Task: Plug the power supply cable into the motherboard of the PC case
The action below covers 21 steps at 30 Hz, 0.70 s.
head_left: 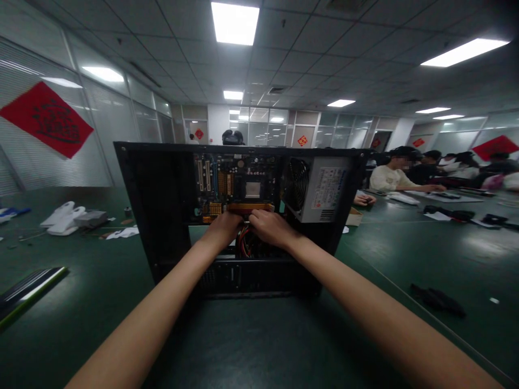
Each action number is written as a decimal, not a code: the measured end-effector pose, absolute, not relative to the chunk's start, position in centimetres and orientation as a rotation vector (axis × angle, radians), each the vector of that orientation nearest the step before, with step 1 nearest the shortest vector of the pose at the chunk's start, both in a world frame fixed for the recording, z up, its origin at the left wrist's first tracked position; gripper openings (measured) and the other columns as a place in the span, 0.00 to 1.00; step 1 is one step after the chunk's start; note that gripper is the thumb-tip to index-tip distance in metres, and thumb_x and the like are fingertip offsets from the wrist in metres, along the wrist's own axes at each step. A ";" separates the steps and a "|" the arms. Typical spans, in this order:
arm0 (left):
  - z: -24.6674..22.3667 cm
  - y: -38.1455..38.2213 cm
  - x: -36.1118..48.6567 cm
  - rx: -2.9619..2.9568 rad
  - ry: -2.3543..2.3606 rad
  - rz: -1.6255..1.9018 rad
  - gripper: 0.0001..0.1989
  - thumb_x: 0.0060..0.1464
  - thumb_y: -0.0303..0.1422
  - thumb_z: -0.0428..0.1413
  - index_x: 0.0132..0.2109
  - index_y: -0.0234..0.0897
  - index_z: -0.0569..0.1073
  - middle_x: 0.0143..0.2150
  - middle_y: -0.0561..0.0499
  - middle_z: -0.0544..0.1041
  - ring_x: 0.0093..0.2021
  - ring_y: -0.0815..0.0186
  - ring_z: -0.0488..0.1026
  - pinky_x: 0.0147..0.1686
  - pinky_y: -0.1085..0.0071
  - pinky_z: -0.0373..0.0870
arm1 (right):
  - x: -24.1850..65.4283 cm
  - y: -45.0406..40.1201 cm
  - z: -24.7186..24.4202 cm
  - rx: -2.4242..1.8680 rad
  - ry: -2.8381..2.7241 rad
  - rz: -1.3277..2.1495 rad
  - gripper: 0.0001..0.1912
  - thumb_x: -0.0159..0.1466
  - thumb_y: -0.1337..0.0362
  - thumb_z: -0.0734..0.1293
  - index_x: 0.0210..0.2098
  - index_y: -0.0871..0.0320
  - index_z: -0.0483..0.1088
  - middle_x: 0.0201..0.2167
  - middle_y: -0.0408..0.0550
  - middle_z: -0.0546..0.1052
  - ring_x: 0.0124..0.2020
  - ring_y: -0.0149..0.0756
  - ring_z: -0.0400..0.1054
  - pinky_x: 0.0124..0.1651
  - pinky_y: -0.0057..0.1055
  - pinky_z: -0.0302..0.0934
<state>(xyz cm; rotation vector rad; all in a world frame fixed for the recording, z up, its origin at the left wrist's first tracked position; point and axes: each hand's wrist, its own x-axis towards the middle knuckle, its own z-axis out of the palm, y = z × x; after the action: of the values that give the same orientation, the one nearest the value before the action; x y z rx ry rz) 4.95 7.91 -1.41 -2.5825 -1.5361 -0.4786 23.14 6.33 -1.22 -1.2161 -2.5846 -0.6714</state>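
An open black computer case [259, 278] stands on the green table before me, its inside facing me. The motherboard [259, 167] inside carries a bare square processor [253, 189] and several slots. Along its lower edge run orange memory slots [251, 207]. My left hand [226, 228] is closed at the left end of these slots, its fingertips partly hidden. My right hand [271, 227] is closed too, bent fingers at the slots' right part. Whatever either hand grips cannot be made out. Red and black cables [244, 243] hang just below the hands.
A silver power supply [320, 189] with a fan sits in the case's upper right. White plastic bags [65, 218] and a green-edged black panel [32, 289] lie to the left. A black cloth-like item [438, 299] lies to the right. Another person [391, 175] sits at the right.
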 end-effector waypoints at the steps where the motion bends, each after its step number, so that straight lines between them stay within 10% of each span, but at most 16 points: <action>1: -1.4 7.9 4.9 -2.582 -1.543 -0.487 0.12 0.61 0.33 0.54 0.48 0.42 0.80 0.46 0.42 0.80 0.49 0.58 0.77 0.47 0.68 0.70 | 23.2 6.3 -1.3 -1.205 -2.578 -0.675 0.09 0.70 0.70 0.58 0.44 0.62 0.68 0.45 0.56 0.72 0.49 0.42 0.66 0.46 0.32 0.60; 21: -1.8 7.8 4.6 -2.581 -1.469 -0.582 0.15 0.64 0.34 0.49 0.45 0.39 0.80 0.44 0.41 0.81 0.45 0.57 0.78 0.43 0.66 0.70 | 22.5 6.0 -1.2 -1.343 -2.560 -0.576 0.10 0.68 0.70 0.59 0.46 0.62 0.69 0.46 0.56 0.72 0.50 0.42 0.67 0.48 0.32 0.61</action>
<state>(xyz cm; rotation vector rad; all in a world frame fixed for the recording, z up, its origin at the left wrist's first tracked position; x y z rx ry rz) 4.57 7.83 -1.81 -2.5806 -1.4692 -0.5823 22.51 6.02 -1.17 -1.3428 -2.5600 -0.5760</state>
